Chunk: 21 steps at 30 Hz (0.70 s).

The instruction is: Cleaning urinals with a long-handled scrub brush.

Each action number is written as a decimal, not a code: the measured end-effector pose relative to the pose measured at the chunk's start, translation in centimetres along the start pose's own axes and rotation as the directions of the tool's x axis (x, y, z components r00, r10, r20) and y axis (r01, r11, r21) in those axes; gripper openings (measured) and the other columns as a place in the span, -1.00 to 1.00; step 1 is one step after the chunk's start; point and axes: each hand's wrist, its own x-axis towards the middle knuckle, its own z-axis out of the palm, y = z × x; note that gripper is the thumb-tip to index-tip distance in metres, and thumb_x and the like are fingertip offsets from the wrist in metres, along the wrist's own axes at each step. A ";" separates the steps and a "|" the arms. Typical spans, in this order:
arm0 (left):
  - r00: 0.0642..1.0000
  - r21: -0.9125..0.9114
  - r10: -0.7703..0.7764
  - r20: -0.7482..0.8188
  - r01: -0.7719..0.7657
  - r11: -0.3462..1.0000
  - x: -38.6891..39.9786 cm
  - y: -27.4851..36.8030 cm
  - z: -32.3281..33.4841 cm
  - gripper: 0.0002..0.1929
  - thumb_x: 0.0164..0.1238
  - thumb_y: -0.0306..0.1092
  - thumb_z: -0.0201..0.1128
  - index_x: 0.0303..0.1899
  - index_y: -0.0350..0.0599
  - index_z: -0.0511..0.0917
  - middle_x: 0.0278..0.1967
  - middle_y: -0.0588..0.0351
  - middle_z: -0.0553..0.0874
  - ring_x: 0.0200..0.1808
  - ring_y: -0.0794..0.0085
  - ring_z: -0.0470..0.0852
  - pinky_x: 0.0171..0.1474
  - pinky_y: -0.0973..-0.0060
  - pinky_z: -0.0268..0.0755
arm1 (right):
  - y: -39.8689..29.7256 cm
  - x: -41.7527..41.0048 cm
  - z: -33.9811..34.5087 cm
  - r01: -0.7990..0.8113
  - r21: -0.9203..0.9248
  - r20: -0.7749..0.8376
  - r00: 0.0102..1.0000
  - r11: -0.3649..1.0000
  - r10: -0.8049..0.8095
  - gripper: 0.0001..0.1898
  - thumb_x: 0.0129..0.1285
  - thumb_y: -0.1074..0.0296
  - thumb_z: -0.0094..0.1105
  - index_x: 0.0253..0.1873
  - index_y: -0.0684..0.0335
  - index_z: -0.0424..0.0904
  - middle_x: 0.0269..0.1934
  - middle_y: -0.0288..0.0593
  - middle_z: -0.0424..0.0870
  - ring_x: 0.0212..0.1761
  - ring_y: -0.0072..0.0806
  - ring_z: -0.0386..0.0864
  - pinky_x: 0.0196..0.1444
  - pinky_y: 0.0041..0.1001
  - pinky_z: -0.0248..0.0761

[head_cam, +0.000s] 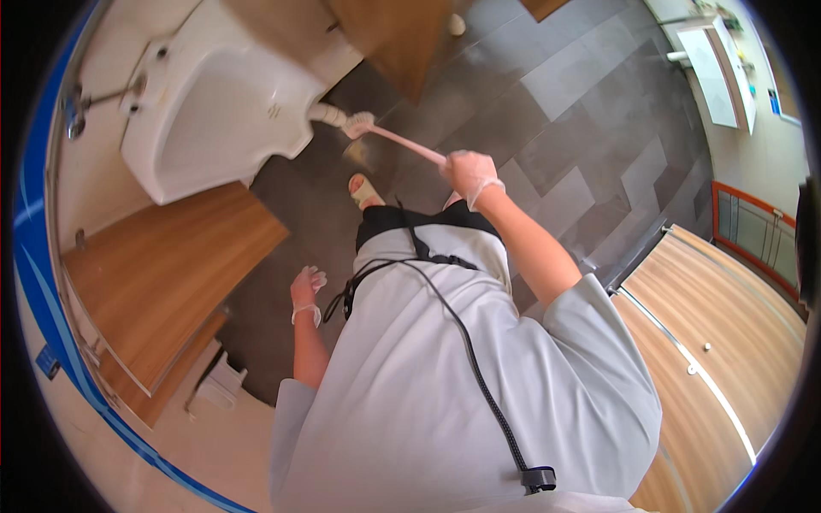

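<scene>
My right hand (471, 172), in a clear thin glove, grips the pink handle of a long toilet brush (410, 144). The brush's white bristle head (358, 126) points left, beside the white drain pipe (328, 115) under a white wall urinal (224, 122). Whether bristles and pipe touch, I cannot tell. Low at my left side hangs my left hand (308, 286), gloved as well, its fingers loosely bent and apart. Nothing shows in it. The urinal's bowl faces me, with its lip near the brush.
Wood-grain partition panels (179, 282) flank the urinal; another wood-grain panel (397, 45) juts out ahead. Dark grey patterned tiles (545, 96) cover the floor. At right are wood-grain stall doors (712, 346) and a white wall cabinet (715, 74). A black cable (474, 365) runs down my shirt.
</scene>
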 end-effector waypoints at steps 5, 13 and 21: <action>0.993 -0.102 0.117 0.011 -0.115 0.988 0.4 3.6 7.2 -0.64 0.42 -0.17 0.08 -0.11 -0.34 0.60 -0.30 -0.03 0.73 -0.38 0.48 0.66 -0.26 0.56 0.47 | 14.1 -4.4 0.2 -0.210 0.105 0.026 0.978 0.972 0.208 -0.63 0.28 0.06 0.02 -0.23 0.24 0.70 -0.25 0.08 0.71 -0.17 -0.04 0.68 -0.10 -0.20 0.54; 0.913 0.526 0.338 0.227 -0.407 0.747 -1.7 13.2 22.5 -0.58 0.38 -0.03 0.04 -0.30 -0.25 0.64 -0.36 0.04 0.72 -0.35 0.37 0.69 -0.18 0.40 0.47 | 27.4 -9.5 1.0 -0.625 0.403 0.151 0.766 0.669 0.625 -0.50 0.24 -0.06 0.04 -0.14 0.35 0.69 -0.20 0.24 0.68 -0.09 0.08 0.65 0.03 -0.14 0.52; 0.816 0.439 0.142 0.560 -0.438 0.785 -2.9 22.7 38.1 -0.60 0.45 -0.12 0.05 -0.09 -0.37 0.60 -0.25 -0.05 0.73 -0.27 0.35 0.71 -0.14 0.45 0.52 | 27.4 0.1 -7.4 -0.396 0.497 -0.067 0.870 0.772 0.489 -0.62 0.31 0.09 -0.08 -0.12 0.30 0.58 -0.30 0.18 0.69 -0.23 0.06 0.68 -0.12 -0.07 0.54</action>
